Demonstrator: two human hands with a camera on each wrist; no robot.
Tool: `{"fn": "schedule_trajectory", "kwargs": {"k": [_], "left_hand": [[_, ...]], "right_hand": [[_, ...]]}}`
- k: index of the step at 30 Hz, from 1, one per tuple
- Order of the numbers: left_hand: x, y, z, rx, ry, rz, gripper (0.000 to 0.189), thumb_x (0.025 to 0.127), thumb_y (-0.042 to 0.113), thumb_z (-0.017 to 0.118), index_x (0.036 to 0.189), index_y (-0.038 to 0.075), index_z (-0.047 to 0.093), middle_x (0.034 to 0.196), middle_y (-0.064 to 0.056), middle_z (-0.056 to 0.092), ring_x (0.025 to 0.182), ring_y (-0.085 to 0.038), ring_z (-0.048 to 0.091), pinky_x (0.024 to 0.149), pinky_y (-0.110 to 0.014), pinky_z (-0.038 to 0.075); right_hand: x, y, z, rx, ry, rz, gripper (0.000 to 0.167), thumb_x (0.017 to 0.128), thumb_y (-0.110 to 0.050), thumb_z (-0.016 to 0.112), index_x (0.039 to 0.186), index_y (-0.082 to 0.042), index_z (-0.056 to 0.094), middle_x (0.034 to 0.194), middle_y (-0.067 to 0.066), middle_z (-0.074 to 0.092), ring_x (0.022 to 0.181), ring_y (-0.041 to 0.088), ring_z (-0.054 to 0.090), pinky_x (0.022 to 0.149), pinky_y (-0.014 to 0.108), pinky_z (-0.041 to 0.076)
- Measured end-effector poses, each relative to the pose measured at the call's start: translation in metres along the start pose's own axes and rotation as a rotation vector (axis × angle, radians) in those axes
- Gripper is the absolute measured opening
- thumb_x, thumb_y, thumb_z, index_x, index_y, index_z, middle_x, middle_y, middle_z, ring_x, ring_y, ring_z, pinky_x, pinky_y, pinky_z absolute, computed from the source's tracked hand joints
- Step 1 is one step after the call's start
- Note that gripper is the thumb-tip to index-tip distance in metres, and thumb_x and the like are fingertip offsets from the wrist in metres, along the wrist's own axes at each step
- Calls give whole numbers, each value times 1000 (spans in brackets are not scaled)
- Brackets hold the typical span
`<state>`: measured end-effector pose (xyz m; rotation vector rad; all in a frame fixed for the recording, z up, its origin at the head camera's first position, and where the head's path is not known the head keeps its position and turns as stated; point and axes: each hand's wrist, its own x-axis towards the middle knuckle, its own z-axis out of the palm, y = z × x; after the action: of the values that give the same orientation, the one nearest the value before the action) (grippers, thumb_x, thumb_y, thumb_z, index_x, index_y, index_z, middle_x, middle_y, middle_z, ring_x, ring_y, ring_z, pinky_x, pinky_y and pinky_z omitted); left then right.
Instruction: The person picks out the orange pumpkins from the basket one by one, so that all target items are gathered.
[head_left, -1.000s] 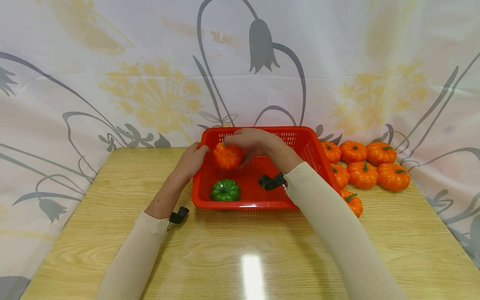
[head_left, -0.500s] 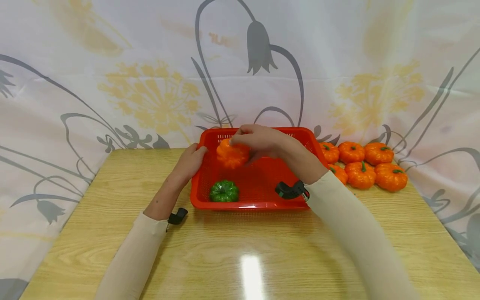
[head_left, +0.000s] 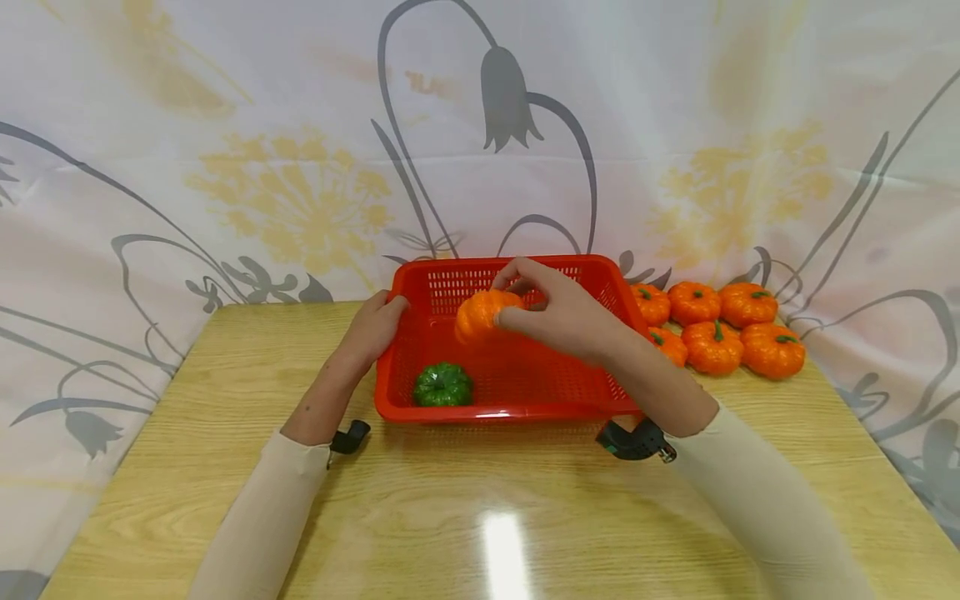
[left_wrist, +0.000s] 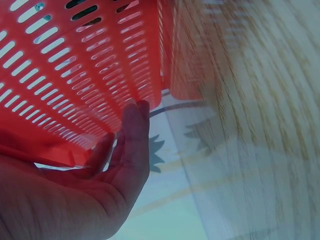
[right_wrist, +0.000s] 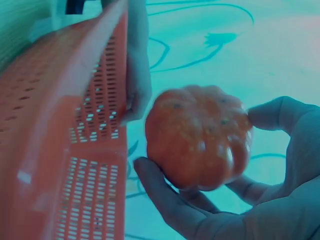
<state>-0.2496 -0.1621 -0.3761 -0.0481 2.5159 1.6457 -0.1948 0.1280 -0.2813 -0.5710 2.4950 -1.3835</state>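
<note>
My right hand (head_left: 555, 312) pinches a small orange pumpkin (head_left: 480, 317) between thumb and fingers, over the left half of a red plastic basket (head_left: 517, 412). In the right wrist view the ribbed pumpkin (right_wrist: 197, 142) is held up beside the basket's slotted wall (right_wrist: 95, 195). My left hand (head_left: 378, 325) holds the basket's left rim. From the left wrist view, the fingers of that hand (left_wrist: 75, 195) lie against the outside of the slotted wall. A small green pumpkin (head_left: 442, 385) sits in the basket's front left corner.
Several orange pumpkins (head_left: 712, 347) stand in two rows on the table to the right of the basket, partly hidden by its wall. The wooden table (head_left: 420, 517) meets a flower-patterned cloth (head_left: 285, 167) behind the basket.
My right hand has shifted right with the orange pumpkin and turned, so more of the pumpkin shows. The left hand stays at the rim. My right forearm now hides the nearest pumpkin at the right.
</note>
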Motion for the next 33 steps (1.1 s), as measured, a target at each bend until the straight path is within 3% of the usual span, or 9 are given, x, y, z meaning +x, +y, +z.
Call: {"fn": "schedule_trajectory", "kwargs": {"k": [4, 8, 12, 18, 29, 33], "left_hand": [[0, -1, 0, 4, -1, -3, 47, 109, 33, 35, 134, -4, 52, 117, -22, 62, 91, -30, 68, 73, -27, 61], [-1, -1, -1, 6, 3, -2, 47, 109, 33, 36, 134, -4, 52, 117, -23, 62, 91, -29, 69, 73, -27, 60], [-1, 0, -1, -8, 2, 2, 46, 109, 33, 36, 133, -3, 52, 117, -24, 63, 91, -33, 71, 74, -30, 62], [-3, 2, 0, -20, -12, 3, 46, 109, 33, 36, 133, -2, 51, 118, -25, 63, 93, -36, 72, 75, -33, 64], [-3, 3, -2, -20, -7, -5, 47, 109, 33, 36, 134, -4, 51, 118, -24, 62, 93, -33, 71, 75, -31, 63], [-2, 2, -1, -23, -12, -2, 47, 109, 33, 36, 134, -4, 50, 118, -25, 62, 93, -34, 71, 76, -31, 63]], "right_hand": [[-14, 12, 1, 32, 68, -69, 36, 94, -19, 72, 127, -17, 57, 132, 4, 58, 101, 29, 68, 92, 42, 57], [-24, 27, 4, 42, 130, -200, 40, 89, -9, 75, 124, -13, 57, 126, 4, 59, 96, 26, 67, 88, 34, 59], [-35, 40, 8, -19, 203, -343, 44, 83, -4, 76, 121, -14, 57, 124, -1, 58, 100, 19, 62, 89, 28, 57], [-51, 56, 10, -136, 324, -492, 50, 75, -4, 79, 119, -15, 58, 125, -4, 58, 112, 14, 54, 92, 24, 50], [-78, 73, 3, -134, 434, -526, 51, 70, 3, 79, 117, -7, 61, 132, 4, 54, 125, 20, 49, 97, 22, 47], [-90, 79, -3, -148, 480, -489, 54, 69, 6, 82, 118, -5, 62, 133, 6, 55, 125, 19, 49, 98, 18, 49]]}}
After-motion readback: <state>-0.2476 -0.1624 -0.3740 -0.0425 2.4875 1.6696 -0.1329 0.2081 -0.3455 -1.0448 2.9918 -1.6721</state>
